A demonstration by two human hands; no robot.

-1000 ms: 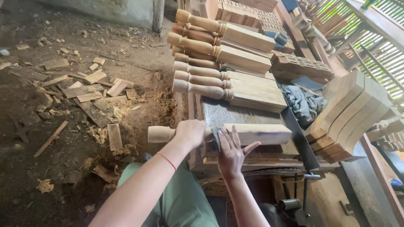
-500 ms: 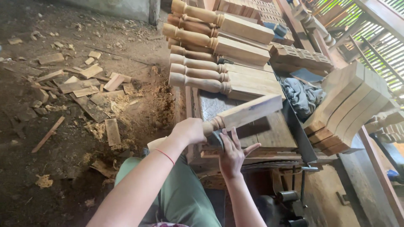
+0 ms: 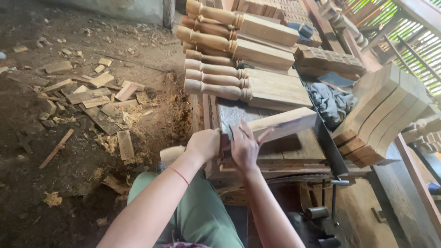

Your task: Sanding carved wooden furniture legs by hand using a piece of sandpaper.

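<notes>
I hold a turned wooden leg with a square block end pointing right and up, and a rounded end sticking out to the left. My left hand is closed around its turned neck. My right hand presses a small grey piece, seemingly sandpaper, against the neck beside the block. The leg is tilted above a worn wooden workbench.
Several finished turned legs are stacked at the bench's far side. A grey rag lies on the right, beside a stack of curved wooden blanks. Wood offcuts and sawdust litter the dirt floor at left.
The leg lay level across the bench a second ago; its block end has swung upward to the right. Both hands stayed on the neck.
</notes>
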